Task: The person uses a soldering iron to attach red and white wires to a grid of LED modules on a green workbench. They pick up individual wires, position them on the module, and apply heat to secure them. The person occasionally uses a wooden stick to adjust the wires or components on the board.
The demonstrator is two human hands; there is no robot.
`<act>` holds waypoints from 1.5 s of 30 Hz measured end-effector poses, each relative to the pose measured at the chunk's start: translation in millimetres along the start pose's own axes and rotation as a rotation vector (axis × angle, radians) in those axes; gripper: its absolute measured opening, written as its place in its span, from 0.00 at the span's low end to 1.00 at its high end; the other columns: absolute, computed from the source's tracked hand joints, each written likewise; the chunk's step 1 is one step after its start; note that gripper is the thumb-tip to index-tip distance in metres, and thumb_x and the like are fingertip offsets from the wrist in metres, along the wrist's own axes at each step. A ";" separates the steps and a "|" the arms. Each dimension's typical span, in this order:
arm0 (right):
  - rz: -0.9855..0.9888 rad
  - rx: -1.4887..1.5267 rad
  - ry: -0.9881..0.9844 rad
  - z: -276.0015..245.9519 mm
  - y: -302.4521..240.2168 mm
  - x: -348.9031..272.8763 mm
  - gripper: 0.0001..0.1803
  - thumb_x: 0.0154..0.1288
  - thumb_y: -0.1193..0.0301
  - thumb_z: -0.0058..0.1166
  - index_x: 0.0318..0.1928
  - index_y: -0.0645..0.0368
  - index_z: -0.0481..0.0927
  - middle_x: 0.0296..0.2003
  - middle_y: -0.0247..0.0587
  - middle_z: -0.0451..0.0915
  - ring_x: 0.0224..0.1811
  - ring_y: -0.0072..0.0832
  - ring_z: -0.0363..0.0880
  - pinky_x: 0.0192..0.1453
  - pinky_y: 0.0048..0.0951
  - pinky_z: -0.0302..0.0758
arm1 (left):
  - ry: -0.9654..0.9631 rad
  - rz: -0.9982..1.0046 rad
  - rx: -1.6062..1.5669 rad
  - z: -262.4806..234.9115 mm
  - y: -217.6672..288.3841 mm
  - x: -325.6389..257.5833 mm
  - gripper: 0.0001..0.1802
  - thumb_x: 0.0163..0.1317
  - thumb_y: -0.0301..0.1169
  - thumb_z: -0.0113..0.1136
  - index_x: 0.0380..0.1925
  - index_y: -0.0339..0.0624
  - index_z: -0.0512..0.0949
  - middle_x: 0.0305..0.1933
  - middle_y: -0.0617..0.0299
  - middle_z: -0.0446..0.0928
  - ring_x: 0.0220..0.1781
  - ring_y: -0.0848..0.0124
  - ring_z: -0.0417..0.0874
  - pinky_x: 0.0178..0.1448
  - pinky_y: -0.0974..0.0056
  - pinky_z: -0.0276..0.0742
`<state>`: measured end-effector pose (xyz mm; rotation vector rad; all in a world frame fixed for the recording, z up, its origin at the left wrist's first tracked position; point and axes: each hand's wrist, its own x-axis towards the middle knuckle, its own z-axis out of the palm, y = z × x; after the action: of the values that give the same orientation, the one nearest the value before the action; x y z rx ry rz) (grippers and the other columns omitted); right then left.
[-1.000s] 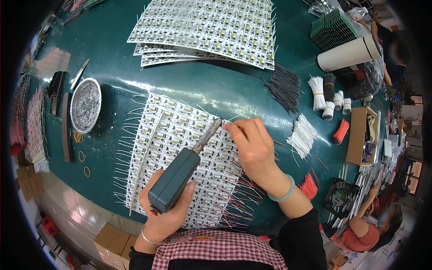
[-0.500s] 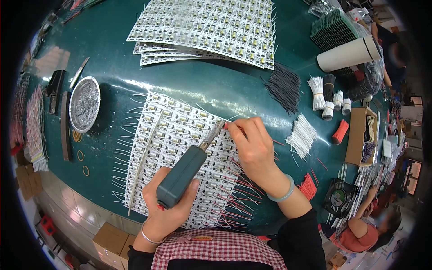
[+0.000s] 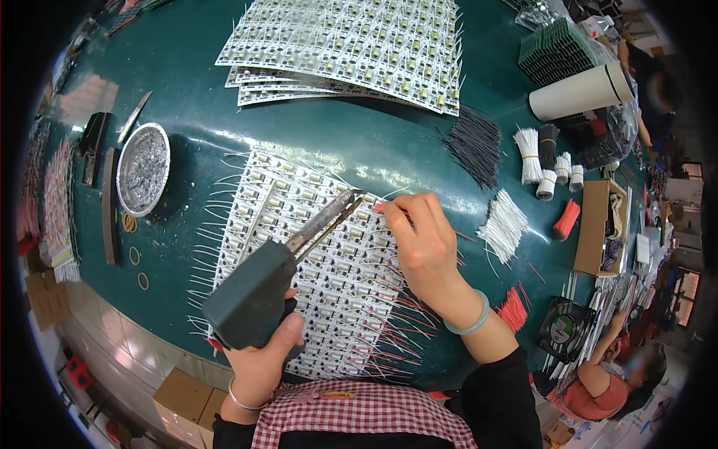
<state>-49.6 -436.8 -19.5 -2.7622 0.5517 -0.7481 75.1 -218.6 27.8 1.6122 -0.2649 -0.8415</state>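
Round tin [image 3: 143,168] left of board panel [image 3: 321,262]

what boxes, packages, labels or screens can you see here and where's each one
Open cardboard box: right side of the green table, brown, oblong, small parts inside.
Clear plastic bag: top right, holding a dark green ribbed stack.
Brown cartons: on the floor below the table's near edge, closed, plain.
Flat cardboard pieces: lower left, off the table edge.
No screens or signs to be seen.

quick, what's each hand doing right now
Left hand: closed around the soldering gun grip.
Right hand: fingertips pinched on a thin red wire at the panel of small circuit boards.
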 end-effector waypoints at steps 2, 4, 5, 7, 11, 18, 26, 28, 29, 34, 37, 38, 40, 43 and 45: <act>-0.006 -0.006 0.013 0.3 -0.5 -0.4 0.14 0.51 0.80 0.61 0.41 0.67 0.79 0.37 0.43 0.76 0.39 0.37 0.75 0.38 0.32 0.75 | 0.004 0.039 0.111 -2.1 -8.8 -5.3 0.28 0.54 0.18 0.67 0.57 0.32 0.75 0.49 0.53 0.80 0.32 0.72 0.80 0.30 0.71 0.78; -0.014 -0.020 0.030 -1.8 -1.3 -3.5 0.16 0.50 0.79 0.61 0.42 0.67 0.79 0.38 0.43 0.76 0.39 0.37 0.75 0.39 0.33 0.75 | -0.014 -0.003 0.098 -1.2 -9.2 -9.9 0.26 0.55 0.17 0.67 0.56 0.33 0.76 0.49 0.55 0.81 0.35 0.73 0.81 0.33 0.71 0.79; -0.028 0.000 0.035 -3.0 -2.7 -5.5 0.16 0.50 0.79 0.61 0.43 0.67 0.78 0.38 0.43 0.76 0.39 0.38 0.75 0.39 0.33 0.75 | -0.055 0.010 0.178 -4.6 -9.9 -11.2 0.25 0.56 0.17 0.68 0.56 0.34 0.76 0.50 0.56 0.82 0.37 0.74 0.82 0.35 0.72 0.79; -0.056 0.041 0.044 -5.5 -6.3 -9.9 0.18 0.49 0.79 0.61 0.44 0.67 0.78 0.38 0.43 0.76 0.38 0.38 0.74 0.38 0.33 0.75 | -0.081 0.026 0.236 -7.3 -12.6 -14.0 0.25 0.56 0.19 0.69 0.55 0.34 0.77 0.50 0.57 0.82 0.38 0.73 0.82 0.36 0.70 0.79; -0.052 0.090 0.007 -1.5 -7.9 -15.9 0.19 0.49 0.81 0.60 0.45 0.68 0.78 0.38 0.44 0.76 0.38 0.38 0.74 0.38 0.31 0.75 | -0.048 0.184 0.337 4.6 -2.8 -9.0 0.13 0.57 0.27 0.71 0.41 0.32 0.83 0.36 0.56 0.83 0.33 0.71 0.82 0.38 0.68 0.78; -0.024 0.081 -0.007 -0.5 -10.1 -16.0 0.19 0.49 0.82 0.59 0.45 0.69 0.79 0.38 0.44 0.75 0.38 0.38 0.74 0.37 0.31 0.75 | -0.151 0.277 0.464 6.4 1.5 -3.3 0.12 0.53 0.20 0.68 0.38 0.30 0.82 0.35 0.54 0.80 0.31 0.70 0.81 0.34 0.67 0.75; -0.003 0.056 -0.041 -2.0 -12.2 -16.5 0.20 0.47 0.83 0.59 0.45 0.71 0.80 0.39 0.45 0.75 0.39 0.38 0.74 0.37 0.31 0.75 | -0.163 0.270 0.494 7.7 -3.6 -2.3 0.09 0.52 0.18 0.68 0.35 0.31 0.81 0.35 0.54 0.81 0.31 0.68 0.81 0.35 0.67 0.75; -0.005 0.048 -0.040 -2.6 -13.1 -15.9 0.20 0.47 0.83 0.58 0.45 0.71 0.80 0.39 0.45 0.75 0.39 0.38 0.74 0.36 0.31 0.75 | -0.155 0.277 0.499 9.5 -2.2 -2.0 0.09 0.52 0.18 0.68 0.34 0.32 0.81 0.34 0.54 0.80 0.30 0.68 0.81 0.35 0.67 0.75; -0.004 0.042 -0.044 -2.7 -13.4 -15.8 0.20 0.47 0.83 0.58 0.45 0.71 0.80 0.39 0.45 0.75 0.39 0.38 0.74 0.36 0.31 0.75 | -0.152 0.281 0.501 10.2 -1.7 -1.5 0.08 0.52 0.18 0.68 0.34 0.32 0.81 0.33 0.55 0.80 0.30 0.68 0.81 0.34 0.67 0.75; 0.005 0.025 -0.046 -1.7 -14.7 -16.3 0.20 0.47 0.83 0.59 0.45 0.71 0.80 0.39 0.44 0.75 0.39 0.37 0.73 0.36 0.30 0.75 | -0.163 0.384 0.568 9.1 -3.6 0.1 0.07 0.53 0.19 0.68 0.33 0.32 0.81 0.31 0.56 0.79 0.27 0.70 0.79 0.31 0.68 0.73; 0.012 0.024 -0.040 -1.9 -16.0 -14.8 0.19 0.48 0.83 0.59 0.45 0.70 0.80 0.38 0.43 0.75 0.38 0.37 0.73 0.36 0.30 0.75 | -0.151 0.313 0.542 5.9 -4.1 -3.9 0.08 0.53 0.20 0.69 0.34 0.32 0.82 0.30 0.56 0.78 0.26 0.71 0.78 0.29 0.68 0.71; 0.013 0.022 -0.038 -2.3 -16.4 -14.3 0.18 0.49 0.83 0.59 0.44 0.70 0.80 0.38 0.43 0.75 0.38 0.36 0.73 0.35 0.30 0.75 | -0.144 0.279 0.521 4.4 -4.3 -5.2 0.09 0.53 0.20 0.69 0.34 0.32 0.82 0.30 0.56 0.78 0.26 0.71 0.78 0.28 0.68 0.71; 0.015 0.020 -0.033 -2.8 -17.2 -13.2 0.17 0.50 0.83 0.60 0.44 0.69 0.80 0.37 0.43 0.75 0.38 0.36 0.73 0.35 0.30 0.74 | -0.151 0.322 0.531 1.5 -3.6 -5.8 0.10 0.52 0.20 0.69 0.36 0.31 0.82 0.31 0.55 0.79 0.26 0.70 0.79 0.29 0.68 0.72; 0.015 0.014 -0.031 -2.9 -17.2 -13.3 0.16 0.50 0.83 0.60 0.43 0.69 0.80 0.37 0.42 0.74 0.37 0.36 0.73 0.34 0.30 0.74 | -0.144 0.361 0.478 1.0 -5.8 -5.5 0.11 0.52 0.19 0.69 0.37 0.29 0.83 0.33 0.53 0.80 0.28 0.69 0.80 0.30 0.67 0.74; 0.020 0.014 -0.033 -2.1 -17.7 -13.7 0.15 0.51 0.82 0.60 0.42 0.69 0.80 0.37 0.43 0.74 0.37 0.36 0.73 0.35 0.30 0.74 | -0.135 0.357 0.456 2.1 -4.4 -5.7 0.11 0.52 0.19 0.68 0.37 0.28 0.83 0.34 0.52 0.81 0.29 0.67 0.81 0.32 0.67 0.75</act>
<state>-56.3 -415.4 -18.3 -2.7466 0.5645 -0.6977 68.4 -215.8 25.8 1.8512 -0.8647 -0.6393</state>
